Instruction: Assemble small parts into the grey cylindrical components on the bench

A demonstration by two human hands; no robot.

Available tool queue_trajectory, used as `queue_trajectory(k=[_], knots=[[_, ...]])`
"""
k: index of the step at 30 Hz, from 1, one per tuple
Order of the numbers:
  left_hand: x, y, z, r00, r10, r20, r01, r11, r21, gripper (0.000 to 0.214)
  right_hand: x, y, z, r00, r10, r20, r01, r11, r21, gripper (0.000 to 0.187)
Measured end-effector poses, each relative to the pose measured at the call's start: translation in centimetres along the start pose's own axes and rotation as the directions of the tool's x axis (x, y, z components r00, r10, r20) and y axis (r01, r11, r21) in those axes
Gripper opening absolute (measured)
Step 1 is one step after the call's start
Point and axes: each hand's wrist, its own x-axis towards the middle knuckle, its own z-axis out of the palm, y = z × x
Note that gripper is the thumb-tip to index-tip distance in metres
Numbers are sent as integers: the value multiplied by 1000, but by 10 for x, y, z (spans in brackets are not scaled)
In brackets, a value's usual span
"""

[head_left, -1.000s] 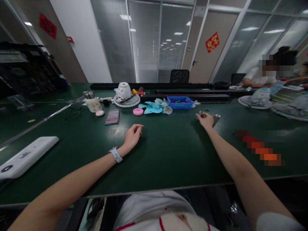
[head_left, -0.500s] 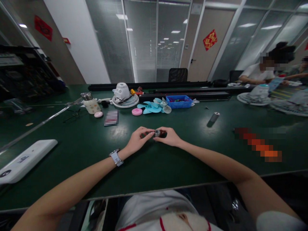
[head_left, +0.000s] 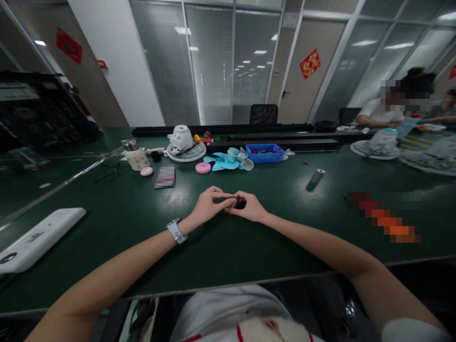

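My left hand point(head_left: 208, 205) and my right hand point(head_left: 249, 207) meet over the middle of the green table point(head_left: 249, 237). Between their pinched fingertips sits a small dark cylindrical part with a silver end point(head_left: 238, 203). Both hands grip it; most of it is hidden by the fingers. A grey watch is on my left wrist. A second small cylinder with a silver tip point(head_left: 316, 176) lies alone on the table to the right.
Further back lie turquoise fan blades point(head_left: 228, 159), a blue parts tray point(head_left: 266, 152), a white fan housing point(head_left: 182, 141), a pink disc point(head_left: 203, 167) and a small jar point(head_left: 134, 155). A white flat device point(head_left: 39, 237) lies at left. Other people sit at far right.
A second ago my right hand was out by the cylinders at right and my left hand lay alone. The right hand brought one part to the centre, where both hands now pinch it closer together.
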Motion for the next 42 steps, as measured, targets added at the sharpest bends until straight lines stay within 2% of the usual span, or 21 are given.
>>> queue_trajectory(k=[5,9,11,14,16,18,20,21,24,27,29,31,33,38,40,42], knots=[[5,-2,-3,996,51,-69,-52,999,-13,29,1,0,-2,1000,0,6,0,1000,6,35],[1,-16,-13,993,8,-114,-10,1000,-11,32,0,-3,-3,1000,-4,13,4,1000,-2,34],[-3,-27,-15,995,-36,-92,39,999,34,32,-1,-4,-1,1000,-2,16,3,1000,-9,34],[-8,-42,-14,998,-59,17,57,993,103,31,-1,-4,0,1000,15,8,-15,1000,18,36],[-9,-47,-10,997,-43,61,31,985,171,30,4,4,-4,998,39,-57,-36,998,55,38],[-10,-49,-7,997,-31,64,15,974,227,29,15,21,-18,980,79,-183,-62,993,97,41],[-11,-48,-6,998,-26,60,11,972,237,31,27,46,-42,930,129,-344,-102,990,96,45],[-11,-48,-5,998,-25,58,11,974,224,33,33,61,-58,889,155,-431,-141,988,66,45],[-9,-49,-5,998,-57,-14,58,985,160,39,43,106,-113,726,197,-659,-351,930,-109,43],[-6,-52,-3,977,-145,-156,155,986,54,39,37,140,-159,585,212,-783,-569,795,-210,38],[-5,-53,-1,955,-193,-223,194,981,-19,35,30,154,-179,520,232,-822,-651,730,-206,36],[-5,-53,-1,941,-225,-252,216,974,-61,32,23,163,-189,496,250,-831,-680,708,-193,36],[-5,-52,-1,934,-242,-264,229,970,-79,29,20,169,-192,507,256,-823,-670,718,-190,38],[-6,-52,-1,919,-263,-292,237,964,-124,27,23,165,-182,511,338,-790,-691,708,-144,51],[-6,-53,-1,911,-275,-307,245,960,-133,27,26,154,-174,477,339,-811,-718,682,-138,66],[-6,-54,0,901,-284,-329,251,958,-140,28,29,136,-160,431,218,-876,-723,664,-191,82]])
